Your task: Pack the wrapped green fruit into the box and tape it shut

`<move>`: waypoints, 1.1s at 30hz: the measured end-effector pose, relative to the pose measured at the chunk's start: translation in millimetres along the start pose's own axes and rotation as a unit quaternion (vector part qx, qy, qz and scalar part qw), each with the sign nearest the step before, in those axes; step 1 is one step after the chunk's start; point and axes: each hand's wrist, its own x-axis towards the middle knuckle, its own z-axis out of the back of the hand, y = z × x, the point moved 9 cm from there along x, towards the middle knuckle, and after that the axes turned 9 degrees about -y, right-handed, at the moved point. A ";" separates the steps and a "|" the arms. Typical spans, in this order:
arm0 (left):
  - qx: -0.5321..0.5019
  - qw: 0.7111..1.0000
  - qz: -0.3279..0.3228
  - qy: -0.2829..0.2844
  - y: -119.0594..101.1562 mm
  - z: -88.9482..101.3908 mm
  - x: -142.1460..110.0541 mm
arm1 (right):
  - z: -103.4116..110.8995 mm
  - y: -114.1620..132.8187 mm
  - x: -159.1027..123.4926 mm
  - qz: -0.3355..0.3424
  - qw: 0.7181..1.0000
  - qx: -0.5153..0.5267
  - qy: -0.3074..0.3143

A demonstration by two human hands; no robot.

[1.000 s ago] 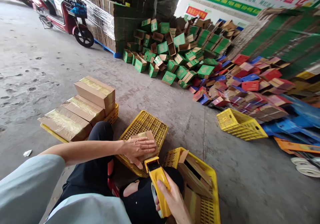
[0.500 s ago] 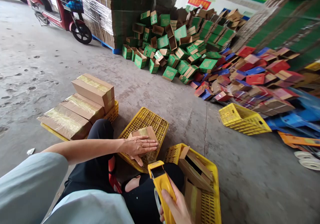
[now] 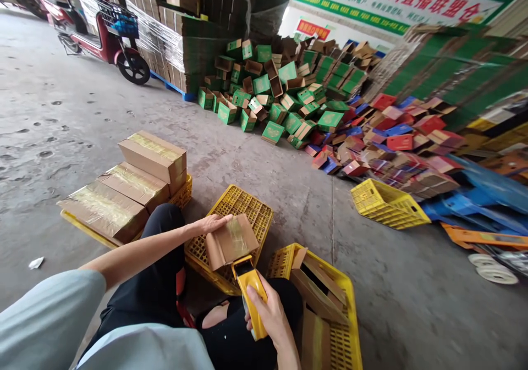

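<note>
My right grip [image 3: 269,309] is wrapped round the body of the yellow tape dispenser [image 3: 248,279], thumb lying along its top. Looks like stiff plastic, so I'm guessing fairly light with some heft from the roll, maybe a bit slick. Best hold imo is exactly there, mid-body, clear of the front end. Its long axis runs from my lap away and slightly left, head pointing at the near edge of the cardboard box [image 3: 243,235]. Can't tell if they touch.

Left grip [image 3: 213,225] has straight fingers laid on the box's far left edge. Thumb's hidden, so no clue whether it's pinching.

The box is on top of a yellow crate [image 3: 258,208] in front of me. Cardboard, so probably stiffish but easy to dent; I'd hold it by opposite walls, not the flap-looking bit at left. Tape strip runs far to near, leaning right; can't call the box's long axis from here.

Further out: another yellow crate [image 3: 355,304] on the right, three taped boxes [image 3: 134,183] on the left.
</note>
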 end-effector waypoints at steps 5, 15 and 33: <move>-0.106 0.992 0.062 0.004 13.6 0.9 -11.6 | 0.1 19.5 -14.6 -0.009 1.000 -0.015 -0.007; -0.325 0.926 0.177 0.073 80.4 -33.0 -28.2 | -12.9 51.1 2.5 0.012 0.996 -0.071 0.054; -0.031 0.997 -0.065 -0.004 110.6 24.0 3.1 | -155.4 63.4 149.5 0.037 0.971 -0.116 0.205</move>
